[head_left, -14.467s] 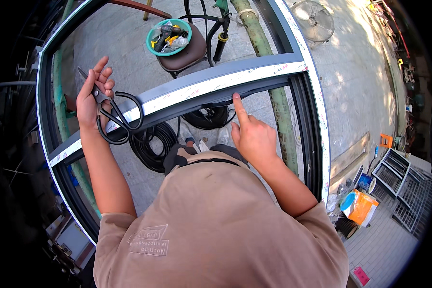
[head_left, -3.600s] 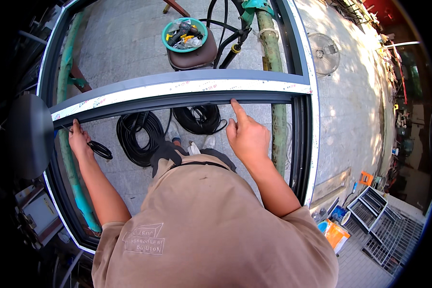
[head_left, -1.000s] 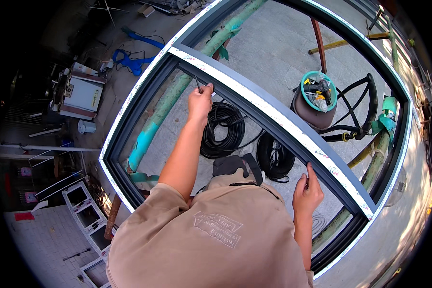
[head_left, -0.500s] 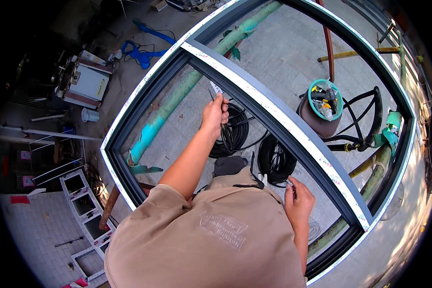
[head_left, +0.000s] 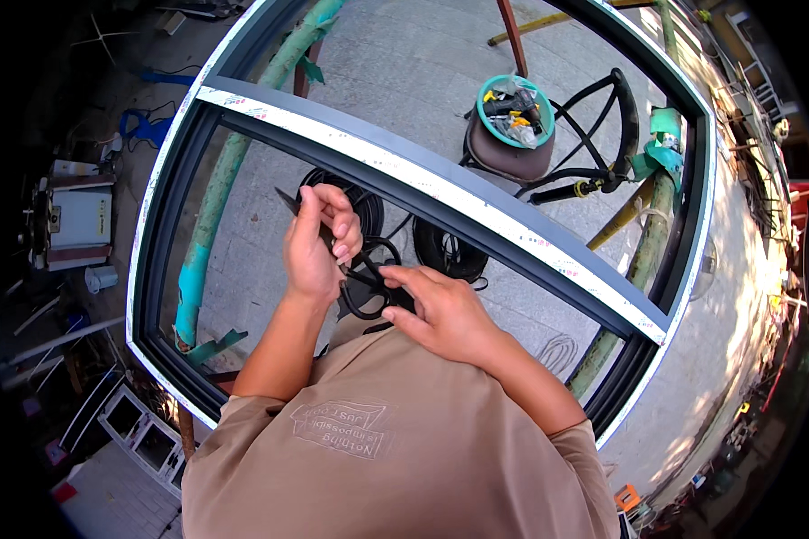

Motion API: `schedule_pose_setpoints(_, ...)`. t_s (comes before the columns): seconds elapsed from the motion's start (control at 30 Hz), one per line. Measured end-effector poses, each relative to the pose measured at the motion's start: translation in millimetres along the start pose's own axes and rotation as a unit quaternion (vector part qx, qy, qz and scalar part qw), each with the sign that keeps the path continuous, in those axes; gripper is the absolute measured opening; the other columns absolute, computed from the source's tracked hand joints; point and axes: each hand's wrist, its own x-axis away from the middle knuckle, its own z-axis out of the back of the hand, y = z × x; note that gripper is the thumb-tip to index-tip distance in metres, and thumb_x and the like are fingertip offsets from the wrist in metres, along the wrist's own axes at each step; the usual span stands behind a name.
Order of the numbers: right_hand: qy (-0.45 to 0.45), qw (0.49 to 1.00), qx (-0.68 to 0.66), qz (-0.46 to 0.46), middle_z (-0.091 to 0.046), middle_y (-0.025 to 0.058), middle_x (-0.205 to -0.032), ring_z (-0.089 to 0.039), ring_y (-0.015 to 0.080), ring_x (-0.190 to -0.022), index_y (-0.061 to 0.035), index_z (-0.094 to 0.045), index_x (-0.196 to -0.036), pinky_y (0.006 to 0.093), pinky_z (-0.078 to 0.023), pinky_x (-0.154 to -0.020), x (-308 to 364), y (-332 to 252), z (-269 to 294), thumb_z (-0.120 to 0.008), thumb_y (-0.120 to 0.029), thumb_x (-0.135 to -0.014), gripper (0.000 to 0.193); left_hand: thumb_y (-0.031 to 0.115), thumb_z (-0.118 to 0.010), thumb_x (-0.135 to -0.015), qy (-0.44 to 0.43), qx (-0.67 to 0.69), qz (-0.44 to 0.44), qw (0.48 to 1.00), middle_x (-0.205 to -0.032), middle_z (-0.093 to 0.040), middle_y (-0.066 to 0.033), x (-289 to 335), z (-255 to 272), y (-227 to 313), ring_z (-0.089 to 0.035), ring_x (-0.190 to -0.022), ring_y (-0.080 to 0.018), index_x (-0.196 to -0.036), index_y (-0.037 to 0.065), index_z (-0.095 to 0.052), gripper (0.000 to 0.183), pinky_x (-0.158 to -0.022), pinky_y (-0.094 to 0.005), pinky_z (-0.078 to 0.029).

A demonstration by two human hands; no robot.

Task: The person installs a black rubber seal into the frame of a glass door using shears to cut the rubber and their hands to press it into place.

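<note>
My left hand (head_left: 319, 247) is closed round the blade part of a pair of black-handled scissors (head_left: 366, 280). A dark blade tip sticks out past my left thumb, and the handle loops point toward my right hand. My right hand (head_left: 445, 314) is at those loops, its thumb and fingers apart on either side of them. Whether its fingertips touch the handles I cannot tell. Both hands are over the near opening of a large dark window frame (head_left: 422, 184) with white printed film on its faces.
Green-wrapped pipes (head_left: 229, 171) run beneath the frame. Black coils, one (head_left: 368, 211) behind my left hand and another (head_left: 449, 251) to its right, lie on the floor. A teal basin (head_left: 483, 112) of small parts rests on a brown stool (head_left: 512, 163). A white bucket (head_left: 102, 279) stands far left.
My left hand has drawn closer and turned with the scissors, bringing their handles toward the right. My right hand has come from the right side up to the handles. The view has shifted.
</note>
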Motion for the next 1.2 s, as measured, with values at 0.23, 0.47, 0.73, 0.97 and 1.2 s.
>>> schedule_pose_setpoints(0.23,0.059,0.996,0.060,0.011,-0.073,0.0144,-0.114,-0.074,0.0358,-0.099,-0.0050,-0.065,-0.134,0.0464,-0.061,-0.083,0,-14,10,-0.082,-0.032,-0.094,0.051,0.052,-0.030,-0.120,-0.157,-0.007,-0.061,0.986,-0.076,-0.045,-0.0005,14,-52,16,-0.036,-0.055,-0.0077,-0.101,0.008,-0.053,0.053,-0.048,-0.0241,-0.031)
schedule_pose_setpoints(0.47,0.226,0.962,0.150,-0.001,-0.072,0.0101,-0.091,-0.074,0.0337,-0.080,-0.0053,-0.071,-0.114,0.0427,-0.059,-0.067,36,-34,56,-0.087,-0.019,-0.082,0.038,0.086,-0.051,-0.098,-0.324,-0.169,-0.084,0.927,-0.125,-0.061,-0.0170,-13,-80,26,-0.065,-0.119,-0.0300,-0.138,0.002,-0.056,0.093,-0.107,-0.0469,-0.051)
schedule_pose_setpoints(0.73,0.529,0.686,0.396,-0.305,-0.078,0.0172,-0.098,-0.076,0.0345,-0.084,-0.0017,-0.077,-0.117,0.0417,-0.060,-0.076,168,-14,167,-0.089,-0.021,-0.087,0.037,0.011,-0.063,-0.110,-0.227,-0.459,-0.146,0.846,-0.116,-0.070,-0.0101,-72,-64,55,-0.068,-0.112,-0.0185,-0.132,-0.001,-0.067,0.026,-0.101,-0.0336,-0.051)
schedule_pose_setpoints(0.97,0.475,0.569,0.484,-0.465,-0.077,0.0185,-0.102,-0.075,0.0406,-0.092,-0.0064,-0.081,-0.117,0.0495,-0.058,-0.082,250,33,182,-0.083,-0.037,-0.092,0.040,0.012,-0.067,-0.109,-0.192,-0.604,-0.228,0.739,-0.107,-0.073,-0.0107,-122,-67,38,-0.070,-0.102,-0.0195,-0.119,-0.003,-0.072,0.019,-0.091,-0.0330,-0.054)
schedule_pose_setpoints(1.2,0.499,0.558,0.437,-0.498,-0.076,0.0162,-0.101,-0.074,0.0388,-0.096,-0.0076,-0.081,-0.115,0.0495,-0.057,-0.085,245,41,172,-0.081,-0.038,-0.094,0.037,0.011,-0.070,-0.104,-0.199,-0.642,-0.233,0.703,-0.104,-0.076,-0.0149,-133,-62,14,-0.075,-0.094,-0.0247,-0.115,-0.001,-0.074,0.016,-0.088,-0.0357,-0.058)
